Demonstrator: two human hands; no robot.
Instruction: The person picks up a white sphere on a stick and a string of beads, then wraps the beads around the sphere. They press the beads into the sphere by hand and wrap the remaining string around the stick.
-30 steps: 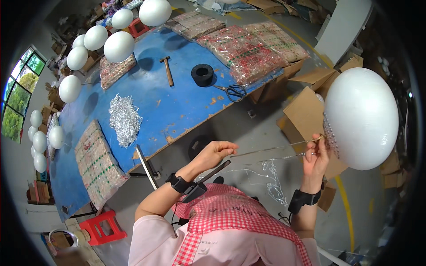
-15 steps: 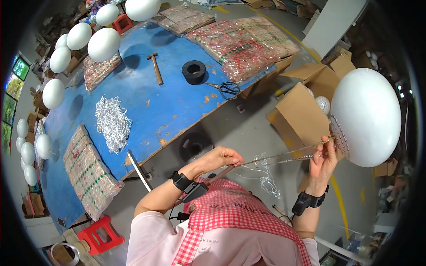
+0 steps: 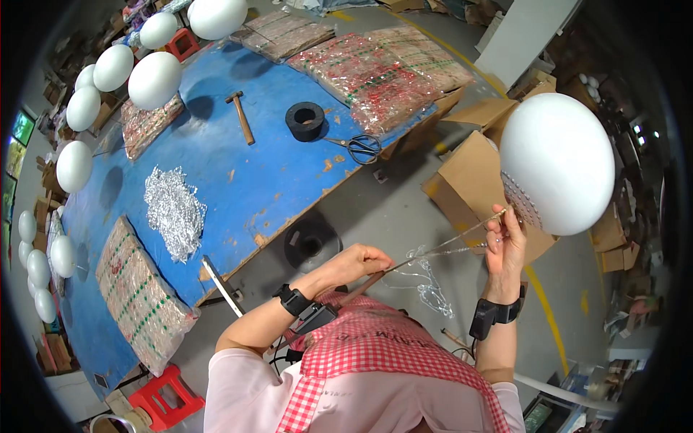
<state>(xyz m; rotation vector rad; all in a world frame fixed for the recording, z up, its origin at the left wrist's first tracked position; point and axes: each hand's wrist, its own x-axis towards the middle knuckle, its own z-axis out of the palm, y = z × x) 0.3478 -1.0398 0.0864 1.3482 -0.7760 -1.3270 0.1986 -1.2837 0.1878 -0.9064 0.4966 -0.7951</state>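
A large white ball (image 3: 559,162) stands at the right, rows of small silver beads ringing its lower left side. My right hand (image 3: 507,249) is closed just below those rows, thumb and fingers pinching a thin strand (image 3: 462,237) close to the ball. That strand stretches left to my left hand (image 3: 361,263), whose fingertips are pressed together on its other end, beside a brown rod (image 3: 364,289) in front of my apron. A silver bead string (image 3: 462,250) runs just under the strand to my right hand. Loose clear strands (image 3: 429,289) hang between my hands.
On the blue table (image 3: 238,195) lie a pile of silver bead strings (image 3: 173,213), a hammer (image 3: 242,119), black tape (image 3: 304,120), scissors (image 3: 361,149) and wrapped packs (image 3: 141,296). Several white balls (image 3: 155,81) stand along its left side. An open carton (image 3: 462,173) is behind the ball.
The white ball and my right hand have shifted left and the ball sits a little higher in view. My left hand stays close to the rod. The whole view has shifted slightly.
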